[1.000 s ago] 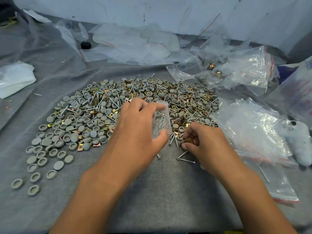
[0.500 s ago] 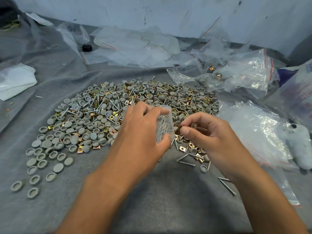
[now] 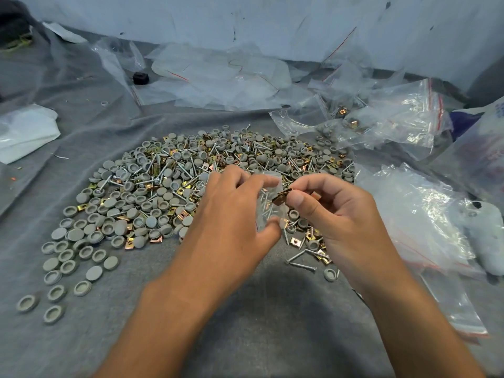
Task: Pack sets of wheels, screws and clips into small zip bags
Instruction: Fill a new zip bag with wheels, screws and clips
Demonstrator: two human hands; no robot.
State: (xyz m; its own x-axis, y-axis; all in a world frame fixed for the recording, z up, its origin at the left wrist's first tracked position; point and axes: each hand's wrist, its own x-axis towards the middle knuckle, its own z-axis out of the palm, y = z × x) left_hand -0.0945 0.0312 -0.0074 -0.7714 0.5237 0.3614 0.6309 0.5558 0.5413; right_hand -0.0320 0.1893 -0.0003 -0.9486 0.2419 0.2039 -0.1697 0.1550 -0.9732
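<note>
Head view: clip [image 3: 282, 196] tilts up-right at upright bag [image 3: 270, 205]

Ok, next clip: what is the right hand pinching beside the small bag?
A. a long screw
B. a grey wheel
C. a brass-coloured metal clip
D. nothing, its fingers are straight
C: the right hand pinches a flat brass-coloured clip between thumb and fingertips, right at the small zip bag that the left hand holds, with screws already visible inside the bag.
</note>
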